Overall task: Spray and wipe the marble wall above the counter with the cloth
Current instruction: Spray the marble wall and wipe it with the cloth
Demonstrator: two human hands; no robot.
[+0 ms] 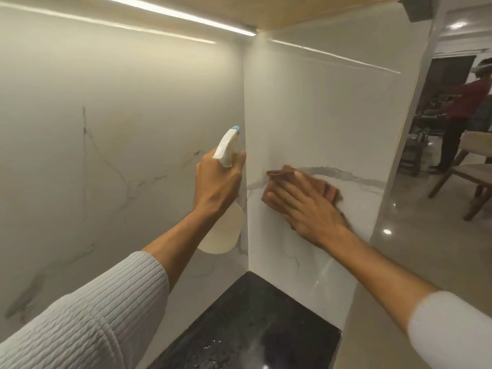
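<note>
Beneath right fingers point(288, 194), cloth point(331, 191)

- The right hand point(306, 206) lies flat, fingers straight, pressing a brown cloth point(323, 186) against the right face of the marble wall point(319, 115), on a grey vein near the corner.
- The left hand point(219, 179) grips the neck of a spray bottle point(222, 235), held upright just beside the corner; its white trigger head has a blue nozzle tip.
- Below the corner lies the black speckled bench point(247, 323).
- A light strip point(170, 14) glows under the cabinet above.
- Far right, a person in a red top point(468, 99) stands beyond a chair point(468, 166).
</note>
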